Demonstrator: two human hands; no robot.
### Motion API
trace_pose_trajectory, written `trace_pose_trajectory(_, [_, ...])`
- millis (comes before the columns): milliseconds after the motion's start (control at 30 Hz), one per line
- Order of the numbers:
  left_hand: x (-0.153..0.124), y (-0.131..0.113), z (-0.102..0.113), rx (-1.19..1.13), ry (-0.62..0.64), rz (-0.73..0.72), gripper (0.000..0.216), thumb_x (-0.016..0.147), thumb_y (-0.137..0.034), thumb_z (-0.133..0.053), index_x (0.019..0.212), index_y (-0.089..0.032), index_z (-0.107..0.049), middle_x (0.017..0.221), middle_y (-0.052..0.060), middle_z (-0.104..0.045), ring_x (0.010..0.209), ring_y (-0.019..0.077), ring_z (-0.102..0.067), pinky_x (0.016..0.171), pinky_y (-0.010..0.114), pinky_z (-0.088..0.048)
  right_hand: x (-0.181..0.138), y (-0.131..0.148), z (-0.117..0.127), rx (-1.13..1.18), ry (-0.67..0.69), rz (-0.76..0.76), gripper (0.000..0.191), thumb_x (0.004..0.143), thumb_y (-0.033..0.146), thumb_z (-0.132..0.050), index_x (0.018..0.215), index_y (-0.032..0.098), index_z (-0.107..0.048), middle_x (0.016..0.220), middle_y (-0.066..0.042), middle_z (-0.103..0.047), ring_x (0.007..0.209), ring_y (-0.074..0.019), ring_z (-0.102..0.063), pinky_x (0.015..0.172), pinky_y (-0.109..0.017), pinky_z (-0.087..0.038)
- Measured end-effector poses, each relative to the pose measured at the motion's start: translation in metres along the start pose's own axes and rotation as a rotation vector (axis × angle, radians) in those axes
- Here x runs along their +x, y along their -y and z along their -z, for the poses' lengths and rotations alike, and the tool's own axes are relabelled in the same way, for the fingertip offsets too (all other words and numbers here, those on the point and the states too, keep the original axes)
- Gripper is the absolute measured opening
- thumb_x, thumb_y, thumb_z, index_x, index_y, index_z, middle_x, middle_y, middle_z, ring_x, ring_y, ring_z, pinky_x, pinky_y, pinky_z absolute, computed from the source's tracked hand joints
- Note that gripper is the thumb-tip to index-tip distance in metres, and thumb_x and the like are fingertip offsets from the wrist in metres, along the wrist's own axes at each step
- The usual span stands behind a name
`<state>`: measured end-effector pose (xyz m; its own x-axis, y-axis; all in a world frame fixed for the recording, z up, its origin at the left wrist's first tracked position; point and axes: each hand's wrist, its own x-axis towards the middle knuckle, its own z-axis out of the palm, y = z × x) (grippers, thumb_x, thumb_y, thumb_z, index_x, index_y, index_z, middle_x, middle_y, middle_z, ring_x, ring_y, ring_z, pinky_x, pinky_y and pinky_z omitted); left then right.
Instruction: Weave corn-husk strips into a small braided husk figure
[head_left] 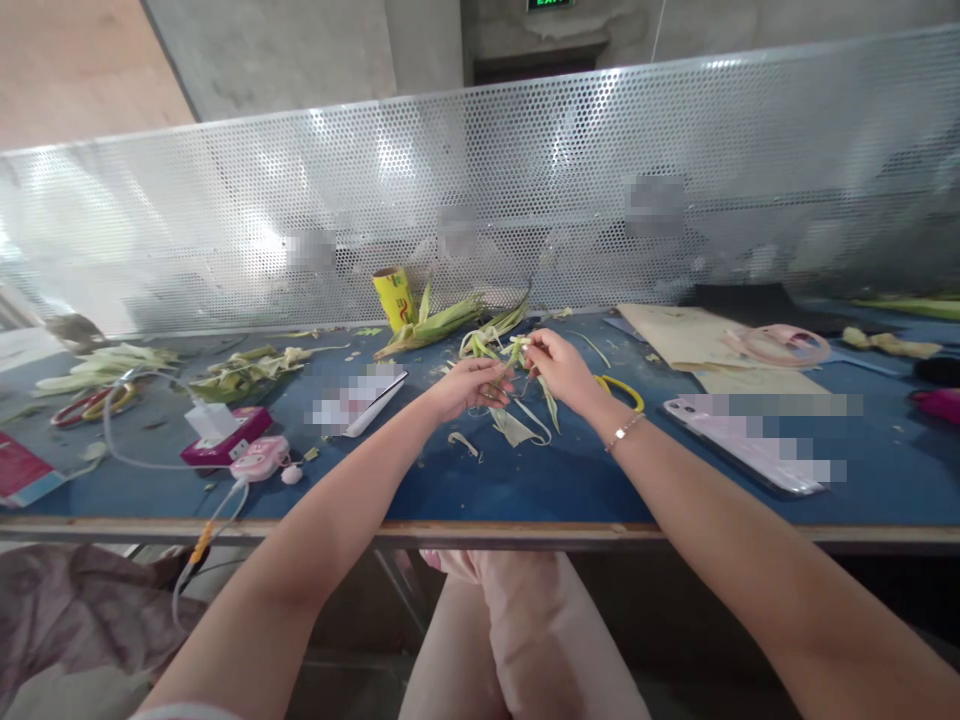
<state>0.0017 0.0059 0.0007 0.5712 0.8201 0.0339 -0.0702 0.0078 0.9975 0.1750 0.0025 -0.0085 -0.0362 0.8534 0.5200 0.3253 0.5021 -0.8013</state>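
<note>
Over the blue table, my left hand is closed around a small bundle of pale green corn husk strips. On the other side of the bundle, my right hand pinches its upper part between thumb and fingers. Exactly how the strips are joined between the hands is too small to tell. Below the hands lies a loose torn husk piece. Leafy corn husks are heaped just behind them. Beside my right wrist is a yellow loop handle, partly hidden by the arm.
A yellow tube stands before the perforated metal screen; blurred people show behind it. To the left are a magenta power strip with cables, a phone-like flat object and husks. A phone, cardboard and pink tape roll lie right.
</note>
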Motion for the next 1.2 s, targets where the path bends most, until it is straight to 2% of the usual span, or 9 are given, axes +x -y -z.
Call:
trace_pose_trajectory(100, [0.002,0.002,0.002,0.034,-0.017,-0.022,0.030,0.060,-0.034,-0.077,0.073,-0.012,-0.063,0.070,0.005,-0.065,0.058,0.0107,-0.060,0.059,0.027,-0.050,0.002,0.000,0.001,-0.047,0.073,0.008,0.010,0.082,0.029,-0.046,0.081,0.020,-0.051,0.071,-0.001,-0.057,0.062,-0.0144,-0.056,0.064,-0.030,-0.047])
trace_pose_trajectory(233, [0.006,0.005,0.006,0.087,-0.067,-0.045,0.027,0.062,-0.034,-0.076,0.071,-0.011,-0.063,0.070,0.003,-0.063,0.054,0.0059,-0.053,0.052,0.021,-0.045,0.008,-0.011,0.031,-0.424,-0.059,-0.045,0.022,0.082,0.028,-0.047,0.095,0.015,-0.058,0.094,-0.012,-0.063,0.087,-0.0202,-0.061,0.079,-0.033,-0.046])
trace_pose_trajectory(300, [0.008,0.006,0.008,0.065,-0.123,-0.072,0.027,0.061,-0.033,-0.076,0.071,-0.011,-0.062,0.067,0.002,-0.061,0.052,0.0044,-0.051,0.051,0.019,-0.043,0.009,-0.021,0.056,-0.805,-0.084,-0.240,0.035,0.073,0.023,-0.056,0.104,0.008,-0.058,0.110,-0.022,-0.059,0.099,-0.0275,-0.058,0.081,-0.036,-0.045])
trace_pose_trajectory(367, [0.010,0.005,0.009,0.026,-0.179,-0.110,0.027,0.060,-0.030,-0.077,0.070,-0.011,-0.059,0.059,-0.001,-0.057,0.049,0.0036,-0.049,0.049,0.018,-0.042,0.010,-0.031,0.077,-1.013,0.063,-0.531,0.042,0.066,0.028,-0.063,0.102,0.005,-0.061,0.108,-0.026,-0.059,0.095,-0.0322,-0.060,0.072,-0.036,-0.046])
trace_pose_trajectory(467, [0.011,0.003,0.010,-0.038,-0.232,-0.151,0.028,0.059,-0.023,-0.078,0.070,-0.012,-0.054,0.056,-0.004,-0.054,0.047,0.0036,-0.049,0.048,0.018,-0.041,0.010,-0.040,0.092,-1.012,0.380,-0.650,0.035,0.068,0.034,-0.061,0.092,0.009,-0.066,0.092,-0.020,-0.067,0.078,-0.0268,-0.064,0.059,-0.032,-0.044])
trace_pose_trajectory(533, [0.010,0.001,0.010,-0.073,-0.256,-0.166,0.030,0.059,-0.018,-0.076,0.074,-0.013,-0.051,0.058,-0.003,-0.056,0.046,0.0045,-0.051,0.048,0.019,-0.043,0.010,-0.042,0.089,-1.031,0.413,-0.641,0.034,0.069,0.034,-0.059,0.092,0.011,-0.067,0.092,-0.018,-0.067,0.075,-0.0254,-0.064,0.057,-0.031,-0.043])
trace_pose_trajectory(833, [0.007,-0.002,0.011,-0.115,-0.311,-0.247,0.052,0.057,-0.010,-0.073,0.099,-0.021,-0.043,0.066,-0.006,-0.058,0.052,0.0111,-0.062,0.052,0.023,-0.050,0.008,-0.049,0.074,-0.990,0.283,-0.622,0.046,0.063,0.035,-0.064,0.101,0.009,-0.065,0.084,-0.019,-0.068,0.071,-0.0262,-0.065,0.055,-0.032,-0.044])
trace_pose_trajectory(1067, [0.008,-0.006,0.016,-0.190,-0.426,-0.231,0.026,0.070,-0.023,-0.066,0.082,-0.018,-0.044,0.058,-0.002,-0.060,0.055,0.0142,-0.065,0.054,0.024,-0.052,0.015,-0.050,0.074,-0.906,0.248,-0.576,0.029,0.072,0.027,-0.059,0.088,0.005,-0.067,0.088,-0.026,-0.067,0.081,-0.0317,-0.066,0.062,-0.033,-0.044])
trace_pose_trajectory(1200, [0.009,-0.010,0.020,-0.280,-0.558,-0.302,0.024,0.071,-0.018,-0.066,0.073,-0.017,-0.042,0.061,-0.001,-0.060,0.060,0.0123,-0.066,0.062,0.024,-0.053,0.013,-0.036,0.069,-0.809,0.111,-0.470,0.039,0.079,0.035,-0.054,0.108,0.009,-0.058,0.096,-0.021,-0.067,0.081,-0.0261,-0.065,0.064,-0.030,-0.044])
